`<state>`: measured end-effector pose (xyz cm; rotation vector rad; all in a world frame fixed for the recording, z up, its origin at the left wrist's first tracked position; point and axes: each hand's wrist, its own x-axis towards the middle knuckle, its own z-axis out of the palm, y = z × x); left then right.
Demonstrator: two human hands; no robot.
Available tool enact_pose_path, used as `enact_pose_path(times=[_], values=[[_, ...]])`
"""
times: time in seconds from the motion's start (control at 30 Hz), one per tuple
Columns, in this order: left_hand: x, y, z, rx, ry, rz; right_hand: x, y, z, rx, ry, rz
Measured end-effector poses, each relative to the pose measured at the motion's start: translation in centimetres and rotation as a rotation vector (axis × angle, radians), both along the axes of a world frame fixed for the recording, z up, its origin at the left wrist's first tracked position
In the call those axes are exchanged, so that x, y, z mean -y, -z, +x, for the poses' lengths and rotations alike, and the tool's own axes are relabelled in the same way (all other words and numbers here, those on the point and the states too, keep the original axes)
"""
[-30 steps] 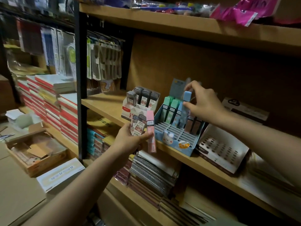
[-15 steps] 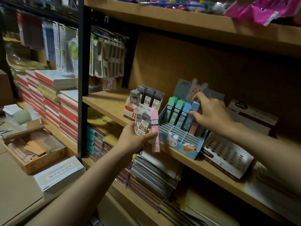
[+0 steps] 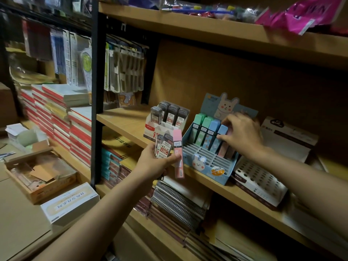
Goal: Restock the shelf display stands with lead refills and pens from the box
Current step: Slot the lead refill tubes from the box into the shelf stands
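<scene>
The left hand point(image 3: 156, 161) grips the pink refill case point(image 3: 178, 153) and clear ones before the shelf. The right hand point(image 3: 241, 134) pinches a blue refill case point(image 3: 219, 137) in the rabbit stand point(image 3: 207, 162); pushed crookedly, it may jam.

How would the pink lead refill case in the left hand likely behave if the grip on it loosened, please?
The pink lead refill case looks rigid, slim, probably light. Only the left hand thumb pins it beside the grey cases, so its smooth plastic might slide out.

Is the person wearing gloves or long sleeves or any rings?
No. Both the left hand and the right hand are bare, with no gloves, rings or watch visible. The forearms are bare too; no sleeve shows anywhere in view.
</scene>
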<state>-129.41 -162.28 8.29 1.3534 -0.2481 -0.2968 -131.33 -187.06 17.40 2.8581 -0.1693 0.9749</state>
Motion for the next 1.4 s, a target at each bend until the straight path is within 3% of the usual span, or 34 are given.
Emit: enact_pose_path(times=[0.17,0.27,0.33,0.43,0.57,0.7,0.87,1.4], values=[[0.4,-0.1,-0.5,0.025,0.030,0.020,-0.2,0.7,-0.7,-0.005,0.037,0.052],[0.5,-0.3,-0.8,0.040,0.071,0.017,-2.0,0.0,-2.0,0.048,-0.185,0.301],[0.7,-0.6,-1.0,0.062,0.111,0.018,-4.1,-0.2,-3.1,-0.064,-0.361,0.456],[1.2,-0.9,-1.5,0.100,0.172,0.013,-6.8,0.3,-3.9,-0.258,-0.452,0.573],[1.8,-1.2,-2.4,0.067,0.179,-0.011,-5.9,-1.4,-4.4,-0.228,-0.427,0.616],[1.6,-1.6,-2.6,-0.062,0.230,-0.059,-1.1,-5.0,-6.1,-0.061,-0.257,0.433],[1.6,-1.4,-2.5,-0.081,0.209,-0.021,1.3,-3.8,-7.1,0.024,-0.211,0.309],[0.5,-0.4,-1.0,-0.176,0.122,-0.133,1.8,0.0,-4.2,-0.026,-0.168,0.282]])
